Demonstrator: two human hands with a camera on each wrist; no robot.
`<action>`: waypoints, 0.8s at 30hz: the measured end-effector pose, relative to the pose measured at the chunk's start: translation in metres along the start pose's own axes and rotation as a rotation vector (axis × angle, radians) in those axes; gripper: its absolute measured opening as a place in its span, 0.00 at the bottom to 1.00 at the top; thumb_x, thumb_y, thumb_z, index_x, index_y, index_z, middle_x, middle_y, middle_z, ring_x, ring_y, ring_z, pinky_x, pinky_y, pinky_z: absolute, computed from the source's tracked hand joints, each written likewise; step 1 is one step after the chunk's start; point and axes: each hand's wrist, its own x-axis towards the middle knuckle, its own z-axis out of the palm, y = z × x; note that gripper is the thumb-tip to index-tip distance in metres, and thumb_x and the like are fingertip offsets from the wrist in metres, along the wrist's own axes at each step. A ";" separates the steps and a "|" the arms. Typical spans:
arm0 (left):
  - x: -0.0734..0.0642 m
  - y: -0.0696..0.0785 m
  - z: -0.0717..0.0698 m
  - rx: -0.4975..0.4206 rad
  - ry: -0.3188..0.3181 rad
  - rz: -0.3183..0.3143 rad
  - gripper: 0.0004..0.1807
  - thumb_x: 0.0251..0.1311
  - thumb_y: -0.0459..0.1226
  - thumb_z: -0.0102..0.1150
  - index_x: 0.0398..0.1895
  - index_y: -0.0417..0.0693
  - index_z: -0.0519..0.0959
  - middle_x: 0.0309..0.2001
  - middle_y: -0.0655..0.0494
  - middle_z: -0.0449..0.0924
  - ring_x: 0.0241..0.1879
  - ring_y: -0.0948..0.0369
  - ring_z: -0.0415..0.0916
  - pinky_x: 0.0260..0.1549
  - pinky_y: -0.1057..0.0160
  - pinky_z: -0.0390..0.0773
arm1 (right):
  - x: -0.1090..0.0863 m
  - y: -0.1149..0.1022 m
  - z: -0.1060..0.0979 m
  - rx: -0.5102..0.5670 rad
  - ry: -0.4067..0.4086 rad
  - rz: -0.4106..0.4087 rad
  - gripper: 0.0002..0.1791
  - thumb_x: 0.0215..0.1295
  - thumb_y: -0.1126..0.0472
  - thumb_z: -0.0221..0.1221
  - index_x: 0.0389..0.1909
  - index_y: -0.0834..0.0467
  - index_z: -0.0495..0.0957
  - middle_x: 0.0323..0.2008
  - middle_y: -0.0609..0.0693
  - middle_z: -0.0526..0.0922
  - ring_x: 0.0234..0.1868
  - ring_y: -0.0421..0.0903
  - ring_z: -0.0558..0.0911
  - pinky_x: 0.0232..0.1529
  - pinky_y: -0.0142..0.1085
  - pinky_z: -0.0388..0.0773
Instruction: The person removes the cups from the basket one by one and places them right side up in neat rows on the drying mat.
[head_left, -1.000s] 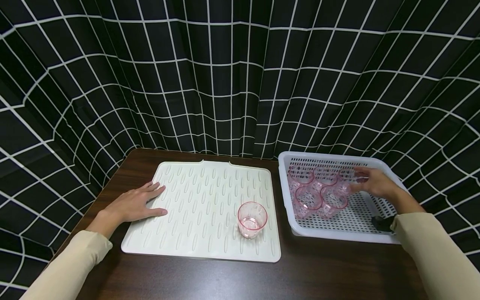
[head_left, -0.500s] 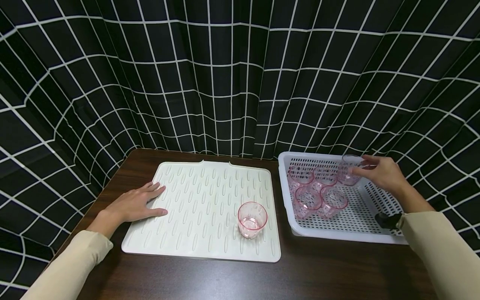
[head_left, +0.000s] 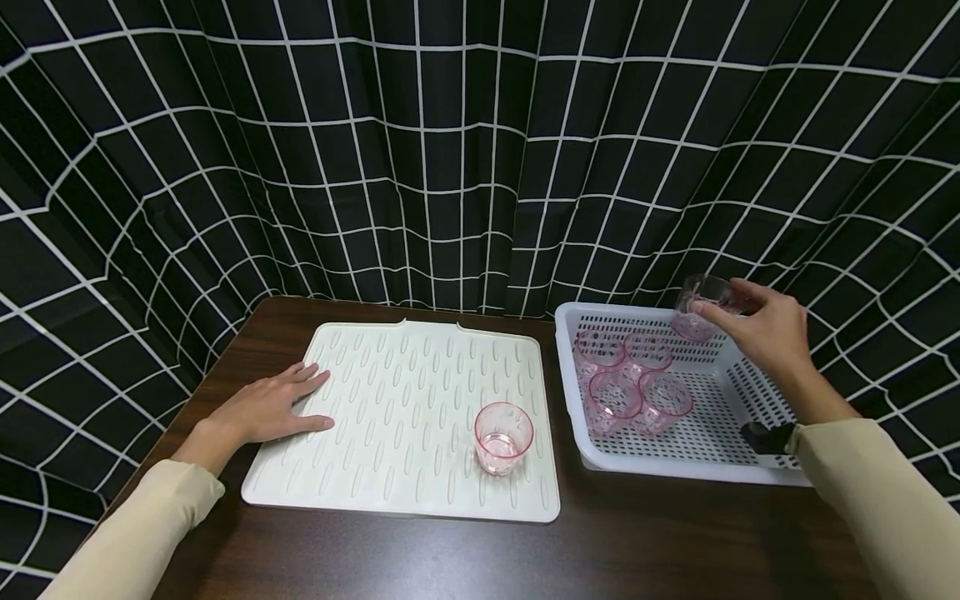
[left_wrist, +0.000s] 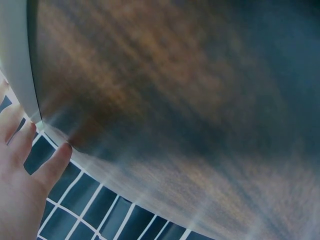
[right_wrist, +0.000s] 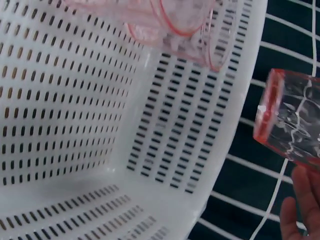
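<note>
My right hand (head_left: 772, 325) grips a clear pink-tinted glass (head_left: 701, 308) between thumb and fingers, raised over the back rim of the white basket. In the right wrist view the held glass (right_wrist: 295, 117) shows a red edge and lies past the basket wall. Several more pink-rimmed glasses (head_left: 615, 396) stand together in the left part of the basket (head_left: 720, 477). One glass (head_left: 504, 440) stands upright on the white ridged mat (head_left: 390, 417), near its right side. My left hand (head_left: 273, 406) rests with spread fingers on the mat's left edge.
The mat and basket sit side by side on a dark wooden table (head_left: 600, 542). A black curtain (head_left: 450, 167) with a white grid hangs close behind and on both sides. A dark strap piece (head_left: 765, 437) shows at the right wrist, over the basket.
My right hand has lifted one glass out of the back row in the basket, up and toward the curtain. My left hand and the glass on the mat have stayed put.
</note>
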 end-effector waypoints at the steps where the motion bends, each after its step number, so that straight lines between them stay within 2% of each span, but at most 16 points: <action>1: 0.000 0.000 0.000 0.000 0.000 0.001 0.54 0.54 0.73 0.52 0.75 0.45 0.63 0.74 0.38 0.58 0.73 0.37 0.53 0.61 0.29 0.59 | -0.001 -0.003 0.001 0.007 0.014 -0.008 0.51 0.62 0.34 0.61 0.75 0.63 0.59 0.61 0.70 0.72 0.57 0.65 0.70 0.54 0.58 0.72; 8: -0.001 -0.001 -0.002 0.007 0.000 0.001 0.54 0.54 0.73 0.52 0.75 0.45 0.63 0.74 0.38 0.58 0.73 0.37 0.53 0.61 0.29 0.59 | -0.003 -0.028 0.010 0.050 0.071 -0.102 0.46 0.61 0.38 0.65 0.72 0.62 0.65 0.57 0.67 0.76 0.59 0.63 0.71 0.57 0.59 0.68; 13: -0.001 0.000 -0.004 0.004 0.007 0.008 0.54 0.54 0.73 0.52 0.74 0.45 0.65 0.74 0.38 0.59 0.72 0.36 0.54 0.60 0.29 0.60 | -0.009 -0.049 0.019 0.069 0.064 -0.204 0.43 0.61 0.42 0.68 0.70 0.63 0.68 0.53 0.65 0.78 0.53 0.59 0.75 0.49 0.45 0.70; 16: 0.000 0.001 -0.003 0.003 0.003 0.005 0.54 0.54 0.73 0.52 0.74 0.45 0.65 0.74 0.38 0.59 0.72 0.36 0.54 0.60 0.29 0.60 | -0.014 -0.064 0.025 0.096 0.024 -0.242 0.42 0.60 0.43 0.68 0.69 0.63 0.70 0.53 0.63 0.78 0.51 0.57 0.75 0.46 0.39 0.67; 19: -0.001 0.000 -0.001 0.004 -0.003 0.000 0.54 0.54 0.73 0.52 0.74 0.45 0.64 0.74 0.38 0.59 0.73 0.36 0.53 0.61 0.29 0.60 | -0.019 -0.081 0.031 0.127 -0.039 -0.266 0.42 0.60 0.43 0.69 0.69 0.62 0.70 0.53 0.60 0.78 0.50 0.54 0.75 0.46 0.37 0.69; 24: 0.000 -0.001 0.000 0.003 0.002 -0.001 0.54 0.54 0.73 0.52 0.74 0.45 0.64 0.74 0.37 0.59 0.73 0.37 0.53 0.61 0.28 0.59 | -0.028 -0.108 0.044 0.142 -0.148 -0.336 0.41 0.60 0.46 0.69 0.69 0.63 0.68 0.50 0.59 0.78 0.49 0.54 0.76 0.48 0.44 0.74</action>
